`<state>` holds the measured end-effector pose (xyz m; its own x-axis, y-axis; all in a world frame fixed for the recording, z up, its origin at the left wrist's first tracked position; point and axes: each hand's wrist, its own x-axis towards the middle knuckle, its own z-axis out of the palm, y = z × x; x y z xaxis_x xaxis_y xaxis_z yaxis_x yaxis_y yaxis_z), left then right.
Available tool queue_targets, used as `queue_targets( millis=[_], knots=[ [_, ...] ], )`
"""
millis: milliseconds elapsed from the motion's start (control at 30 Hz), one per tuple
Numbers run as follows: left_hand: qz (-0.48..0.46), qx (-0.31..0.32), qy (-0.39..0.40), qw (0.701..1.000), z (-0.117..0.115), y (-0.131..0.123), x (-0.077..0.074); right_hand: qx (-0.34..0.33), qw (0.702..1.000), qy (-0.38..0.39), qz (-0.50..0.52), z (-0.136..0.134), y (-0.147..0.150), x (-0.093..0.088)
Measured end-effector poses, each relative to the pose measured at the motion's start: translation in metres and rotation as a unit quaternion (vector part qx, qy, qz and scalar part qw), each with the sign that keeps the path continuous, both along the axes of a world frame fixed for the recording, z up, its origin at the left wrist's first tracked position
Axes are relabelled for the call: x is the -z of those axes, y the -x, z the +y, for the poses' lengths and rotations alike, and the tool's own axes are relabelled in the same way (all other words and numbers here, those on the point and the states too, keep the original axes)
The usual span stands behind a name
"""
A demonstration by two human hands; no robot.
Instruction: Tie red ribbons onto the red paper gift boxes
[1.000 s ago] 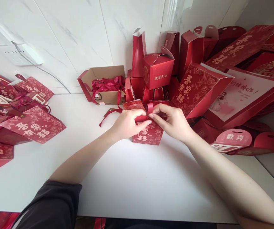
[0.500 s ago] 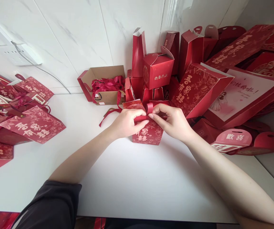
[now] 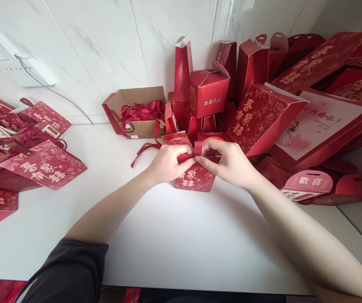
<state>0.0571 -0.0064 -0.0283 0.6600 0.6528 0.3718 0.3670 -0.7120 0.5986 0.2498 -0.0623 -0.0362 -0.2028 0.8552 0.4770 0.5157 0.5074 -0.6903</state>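
A small red gift bag (image 3: 194, 180) with pale gold characters stands on the table in front of me. Above its top edge a red ribbon (image 3: 198, 148) makes an upright loop. On the loop's left side, my left hand (image 3: 173, 163) pinches the ribbon between thumb and fingers at the bag's top. From the right, my right hand (image 3: 229, 162) grips the ribbon, its thumb tip close to the left thumb. Red material stretches flat between the fingers of each hand. Fingers hide much of the bag's top, so how the ribbon passes there cannot be made out.
An open cardboard box (image 3: 144, 129) of dark red ribbons stands behind my left hand. Red boxes (image 3: 210, 93) are stacked at the wall, and larger red bags (image 3: 259, 120) crowd the right. Finished-looking bags (image 3: 46, 164) with ribbon handles lie left. A wall socket (image 3: 29, 72) has a cable.
My right fingers have moved slightly left and closed in around the loop, the thumb nearer the left one. The loop has shifted a little, and more red band shows under the right fingers.
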Motion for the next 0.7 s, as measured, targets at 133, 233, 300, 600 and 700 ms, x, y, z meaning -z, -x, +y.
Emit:
queue_targets(
  millis=[133, 233, 300, 600, 700],
  knots=[
    [0.021, 0.0, 0.012, 1.0, 0.0004, 0.0012, -0.0023, -0.009, 1.0, 0.012, 0.007, 0.0007, -0.0012, -0.0005],
    [0.026, -0.007, 0.008, 1.0, 0.0011, 0.002, -0.0024, -0.016, 1.0, 0.016, 0.014, 0.0023, -0.0024, 0.0002],
    [0.026, -0.008, 0.007, 1.0, 0.0018, 0.0024, -0.002, -0.019, 1.0, 0.018, 0.015, 0.003, -0.0031, 0.0006],
    [0.047, -0.008, 0.003, 0.999, 0.0039, 0.0035, -0.0029, -0.039, 0.998, 0.03, 0.036, 0.003, -0.0058, 0.0021],
    [0.054, -0.008, -0.009, 0.998, 0.0039, 0.0037, -0.0037, -0.038, 0.998, 0.029, 0.029, 0.0022, -0.005, 0.001]
  ],
)
